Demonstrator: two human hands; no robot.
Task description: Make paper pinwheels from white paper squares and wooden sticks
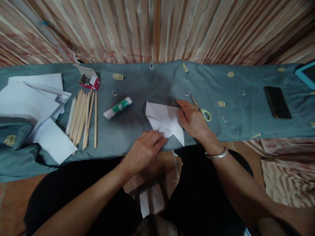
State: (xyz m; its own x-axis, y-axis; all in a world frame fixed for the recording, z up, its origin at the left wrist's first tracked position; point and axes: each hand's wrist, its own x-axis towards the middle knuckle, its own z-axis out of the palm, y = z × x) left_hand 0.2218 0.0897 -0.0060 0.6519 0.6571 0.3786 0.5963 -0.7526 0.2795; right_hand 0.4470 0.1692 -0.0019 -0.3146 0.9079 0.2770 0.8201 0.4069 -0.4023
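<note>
A folded sheet of white paper [169,119] lies on the teal cloth in front of me, with creases and a notch in its near edge. My left hand [145,149] is closed at the paper's near left edge, thumb and fingertips on the fold. At the right edge, my right hand [193,119] rests with thumb and forefinger apart, steadying the sheet; a bangle circles that wrist. Scissors [205,114] with pale green handles lie just beyond the right hand, partly hidden by it. Left of the paper is a green and white glue stick [118,108].
Several wooden sticks [82,118] lie to the left, beside a pile of white paper sheets [29,98]. An opened small red box [90,80] holds metal pieces. A dark phone [277,102] and a blue-edged device [307,74] sit on the right. Curtains [157,29] hang behind.
</note>
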